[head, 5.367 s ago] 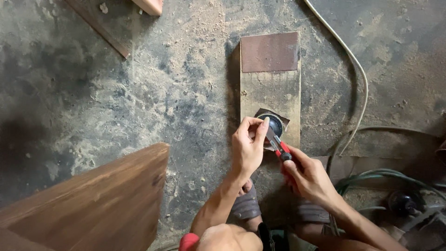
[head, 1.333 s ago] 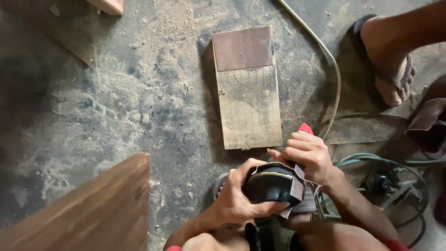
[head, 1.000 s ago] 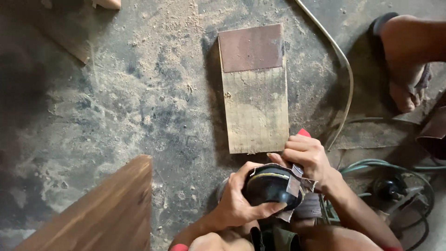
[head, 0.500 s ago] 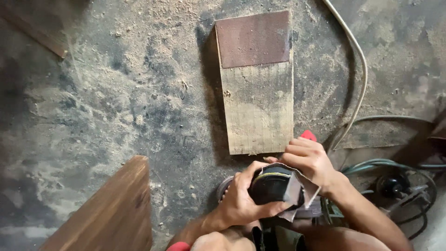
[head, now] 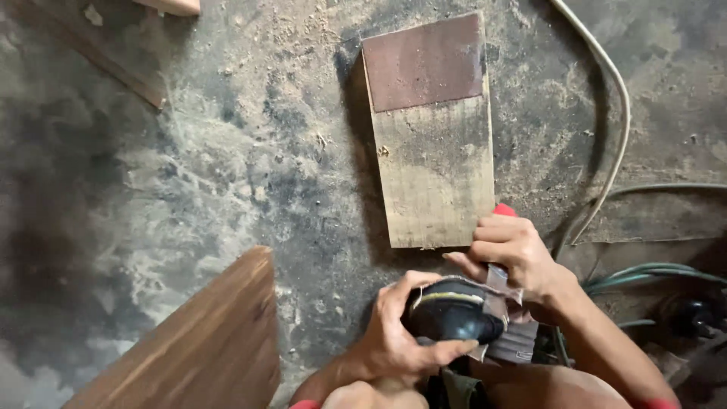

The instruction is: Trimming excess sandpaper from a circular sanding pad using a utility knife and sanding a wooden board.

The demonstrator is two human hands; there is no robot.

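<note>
Gripping black sander [head: 454, 312]: left hand [head: 394, 341] clenched; right hand [head: 515, 254] grasping red-handled tool [head: 503, 210].

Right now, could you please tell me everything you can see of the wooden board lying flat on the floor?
The wooden board is a pale, worn rectangle lying flat on the dusty concrete floor, long side pointing away. A reddish-brown sheet covers its far end. Sawdust dulls its grain. The right hand hovers at its near right corner; contact is unclear.
</note>
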